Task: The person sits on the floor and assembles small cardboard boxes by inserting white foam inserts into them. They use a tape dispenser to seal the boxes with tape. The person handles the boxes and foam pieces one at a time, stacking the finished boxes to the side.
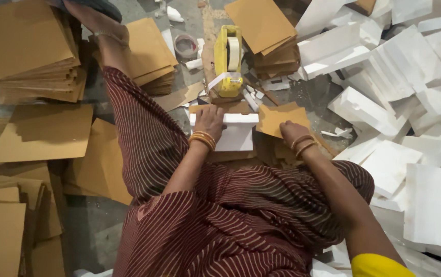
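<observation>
My left hand [208,121] lies on the top edge of a small white box [236,134] on the floor in front of me and holds it. Just right of the box, my right hand [291,131] grips the near edge of a brown card sheet [278,116] that lies flat. Both wrists wear orange bangles. A yellow tape dispenser [228,59] with a white tape roll stands right behind the box, a strip of tape hanging from it.
Stacks of brown card sheets [25,51] lie to the left and behind the dispenser [266,36]. Many white box pieces [395,77] are heaped on the right. My striped-clothed leg [138,128] stretches to the upper left. A spent tape core [185,45] lies near the dispenser.
</observation>
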